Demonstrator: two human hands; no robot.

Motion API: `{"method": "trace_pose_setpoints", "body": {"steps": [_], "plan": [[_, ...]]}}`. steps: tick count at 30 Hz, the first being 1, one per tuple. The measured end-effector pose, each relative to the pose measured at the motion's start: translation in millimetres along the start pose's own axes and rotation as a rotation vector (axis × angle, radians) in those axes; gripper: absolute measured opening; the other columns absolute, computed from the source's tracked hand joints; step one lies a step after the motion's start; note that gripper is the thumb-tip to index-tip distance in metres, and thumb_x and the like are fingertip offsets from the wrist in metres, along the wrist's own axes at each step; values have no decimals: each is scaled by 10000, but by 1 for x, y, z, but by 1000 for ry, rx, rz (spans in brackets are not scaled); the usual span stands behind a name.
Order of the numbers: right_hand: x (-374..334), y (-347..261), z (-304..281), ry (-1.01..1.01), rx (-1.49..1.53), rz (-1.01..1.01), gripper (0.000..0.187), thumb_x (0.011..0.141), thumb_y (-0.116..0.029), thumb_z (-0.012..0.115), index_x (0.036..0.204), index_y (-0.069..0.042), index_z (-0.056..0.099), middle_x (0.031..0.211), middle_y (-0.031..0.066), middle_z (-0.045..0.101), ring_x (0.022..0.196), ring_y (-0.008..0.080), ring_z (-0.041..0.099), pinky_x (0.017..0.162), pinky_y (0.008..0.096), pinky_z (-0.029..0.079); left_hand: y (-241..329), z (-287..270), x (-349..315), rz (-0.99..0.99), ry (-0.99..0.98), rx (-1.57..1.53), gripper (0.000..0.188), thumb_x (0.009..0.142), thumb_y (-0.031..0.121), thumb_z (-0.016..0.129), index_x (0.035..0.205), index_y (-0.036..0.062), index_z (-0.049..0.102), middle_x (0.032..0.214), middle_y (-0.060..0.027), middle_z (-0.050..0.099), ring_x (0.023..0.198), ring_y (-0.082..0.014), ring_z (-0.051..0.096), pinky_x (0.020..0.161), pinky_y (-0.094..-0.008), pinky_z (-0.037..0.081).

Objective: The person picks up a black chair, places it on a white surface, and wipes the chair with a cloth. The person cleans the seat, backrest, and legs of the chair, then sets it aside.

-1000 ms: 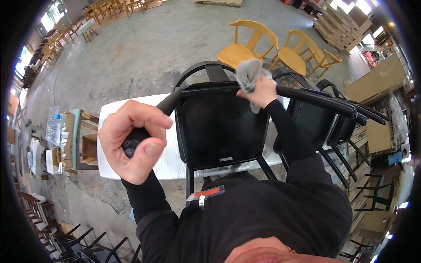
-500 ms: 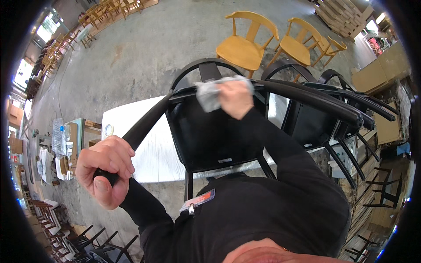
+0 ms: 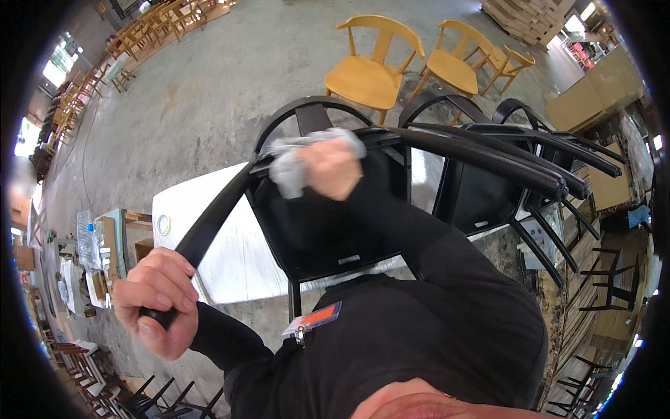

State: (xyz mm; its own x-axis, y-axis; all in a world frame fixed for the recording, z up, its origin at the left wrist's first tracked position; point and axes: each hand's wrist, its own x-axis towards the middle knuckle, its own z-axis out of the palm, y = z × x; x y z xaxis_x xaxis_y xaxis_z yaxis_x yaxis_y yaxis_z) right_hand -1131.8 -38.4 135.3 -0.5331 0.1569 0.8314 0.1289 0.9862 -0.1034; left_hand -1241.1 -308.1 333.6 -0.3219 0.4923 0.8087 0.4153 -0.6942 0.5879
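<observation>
A black wooden chair (image 3: 328, 216) lies upturned on a white-covered table (image 3: 230, 258), the underside of its seat facing me. My left hand (image 3: 157, 300) is wrapped round the end of one of its black legs (image 3: 213, 213), at the lower left. Over the far edge of the seat, my right hand (image 3: 333, 167) presses a crumpled light grey cloth (image 3: 287, 164) and is blurred by motion. Beyond the cloth curves the chair's rounded backrest (image 3: 307, 108).
More black chairs (image 3: 481, 188) stand close on the right. Several yellow wooden chairs (image 3: 373, 70) are on the concrete floor beyond. A roll of tape (image 3: 164, 224) lies on the table's left end. Cardboard (image 3: 593, 91) stands at the far right.
My right hand and the cloth have moved left along the far edge of the seat. The left hand keeps its hold on the leg, slightly lower in view.
</observation>
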Motion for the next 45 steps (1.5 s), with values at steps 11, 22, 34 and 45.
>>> {"method": "trace_pose_setpoints", "body": {"steps": [11, 22, 34, 45], "plan": [[83, 20, 79, -1001, 190, 211, 302, 890, -363, 614, 1072, -127, 665, 1087, 173, 669, 1051, 366, 637, 911, 487, 498, -4, -9, 1, 36, -44, -12, 301, 942, 322, 569, 837, 47, 506, 543, -31, 549, 447, -143, 547, 536, -316, 489], [38, 133, -3, -1177, 265, 434, 393, 918, -336, 607, 1225, -91, 617, 1152, 163, 670, 1118, 318, 620, 949, 424, 477, -1, -18, 3, -14, -110, -31, 294, 912, 321, 627, 818, 49, 565, 571, -44, 596, 492, -174, 608, 572, -346, 539], [86, 39, 119, -1143, 527, 125, 482, 870, -360, 690, 1251, -78, 597, 1167, 189, 654, 1125, 373, 599, 948, 439, 475, -5, -4, 9, 35, -83, 30, 268, 930, 322, 556, 812, 98, 470, 509, -11, 533, 414, -126, 515, 509, -301, 464], [62, 45, 18, -1124, -344, 533, 267, 918, -332, 555, 1074, -167, 694, 1100, 129, 675, 1085, 329, 638, 870, 532, 506, -4, -7, 1, 26, 0, 29, 300, 943, 319, 559, 788, 71, 492, 507, -23, 545, 419, -154, 554, 496, -315, 507]]}}
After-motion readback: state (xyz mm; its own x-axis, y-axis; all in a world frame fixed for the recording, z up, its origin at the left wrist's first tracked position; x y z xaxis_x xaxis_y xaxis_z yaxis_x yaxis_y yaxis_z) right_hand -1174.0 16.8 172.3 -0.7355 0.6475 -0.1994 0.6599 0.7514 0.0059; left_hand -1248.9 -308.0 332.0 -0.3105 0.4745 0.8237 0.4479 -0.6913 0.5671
